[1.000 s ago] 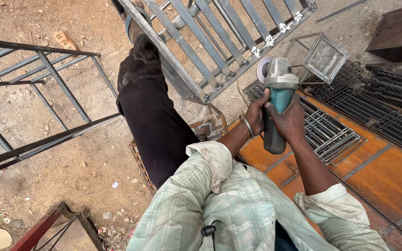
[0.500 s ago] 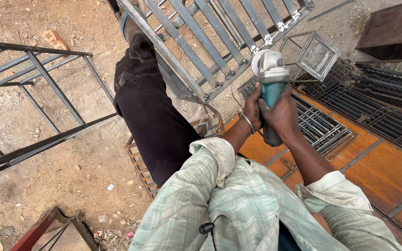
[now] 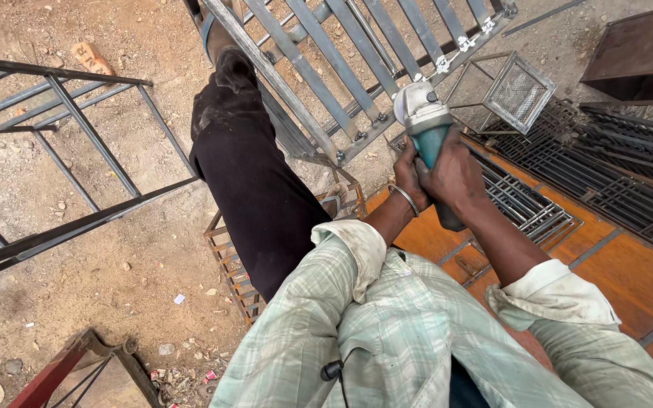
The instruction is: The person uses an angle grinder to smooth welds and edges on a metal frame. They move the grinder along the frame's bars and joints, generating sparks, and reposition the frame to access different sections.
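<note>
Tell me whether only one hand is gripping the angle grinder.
No: both the left hand and the right hand are wrapped around the green body of the angle grinder, close to the grey metal gate.

Both hands, left hand (image 3: 410,175) and right hand (image 3: 459,181), grip the angle grinder (image 3: 426,130) over the barred gate (image 3: 341,68). The mesh cage (image 3: 519,91) lies right of the grinder. The rail frame (image 3: 62,136) lies far left on the ground (image 3: 115,249).
</note>
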